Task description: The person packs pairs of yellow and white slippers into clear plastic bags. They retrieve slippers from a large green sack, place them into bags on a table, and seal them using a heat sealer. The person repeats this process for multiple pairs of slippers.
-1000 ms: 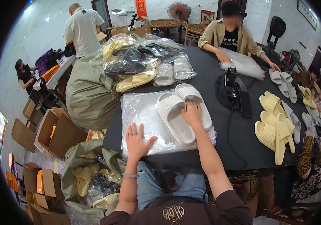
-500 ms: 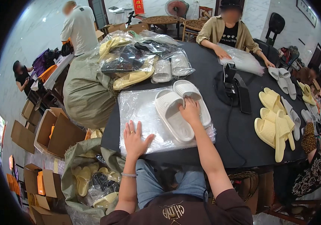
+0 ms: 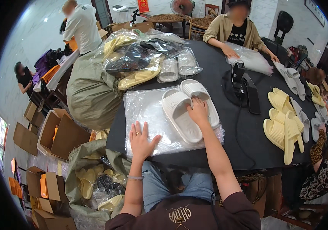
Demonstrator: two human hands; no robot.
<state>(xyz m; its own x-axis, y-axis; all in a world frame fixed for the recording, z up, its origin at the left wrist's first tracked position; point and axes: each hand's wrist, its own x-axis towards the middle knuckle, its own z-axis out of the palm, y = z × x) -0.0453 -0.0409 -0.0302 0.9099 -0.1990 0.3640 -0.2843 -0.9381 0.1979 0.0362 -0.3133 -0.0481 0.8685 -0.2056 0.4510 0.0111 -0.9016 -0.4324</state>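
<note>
A pair of white slippers lies side by side on a stack of clear plastic bags, toes pointing away from me. My right hand has its fingers closed around the inner edges of the pair, just behind the straps. Its fingertips are partly hidden between the two slippers. Flat on the left part of the bag stack rests my left hand, fingers spread, holding nothing.
Bagged slippers are heaped at the far left beside a full sack. An open sack and cardboard boxes stand lower left. A black device with a cord, then yellow slippers, lie right. A co-worker sits opposite.
The whole view has shifted slightly. My hands and the white slippers stay in nearly the same places on the bags. Across the table, the grey slippers by the co-worker's hand have changed position a little.
</note>
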